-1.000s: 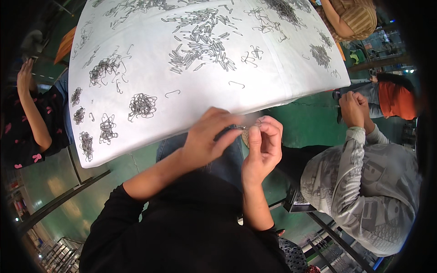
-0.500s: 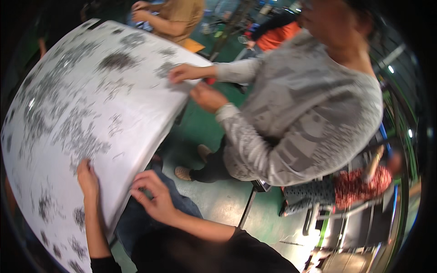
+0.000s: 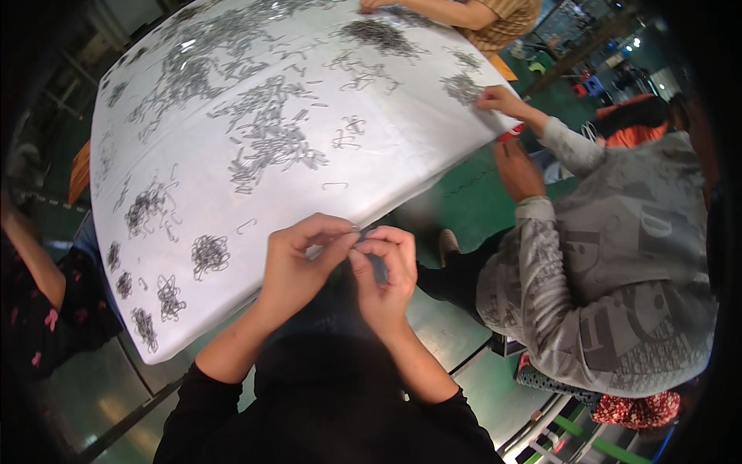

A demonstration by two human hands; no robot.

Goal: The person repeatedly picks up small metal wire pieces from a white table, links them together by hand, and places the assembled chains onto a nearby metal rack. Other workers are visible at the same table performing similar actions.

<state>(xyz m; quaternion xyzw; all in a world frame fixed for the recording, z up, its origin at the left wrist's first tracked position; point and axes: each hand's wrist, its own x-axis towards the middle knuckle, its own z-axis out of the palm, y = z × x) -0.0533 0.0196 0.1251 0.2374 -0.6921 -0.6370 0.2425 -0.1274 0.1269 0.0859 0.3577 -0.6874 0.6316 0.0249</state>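
My left hand [image 3: 300,259] and my right hand [image 3: 389,274] meet over the near edge of the white-covered table [image 3: 402,158]. Fingertips of both are pinched together round something small and thin, perhaps a bent wire piece; the fingers mostly hide it. Beyond my hands lies a loose pile of grey metal wire pieces [image 3: 274,147]. A single bent wire hook [image 3: 335,185] rests close to my fingers, and another small hook [image 3: 246,226] lies left of my left wrist. A tangled heap of wire hooks [image 3: 210,254] sits farther left.
A co-worker in a patterned grey top [image 3: 610,255] stands at my right, one hand [image 3: 502,100] by a small wire heap [image 3: 462,89]. Another person's arm [image 3: 440,11] reaches in at the far side. Someone in dark flowered clothing [image 3: 58,309] is at the left. More wire heaps [image 3: 379,36] dot the cloth.
My left hand has left the wire pile on the table and come to my right hand; their fingertips now meet. The view has turned, shifting the table and co-worker rightward.
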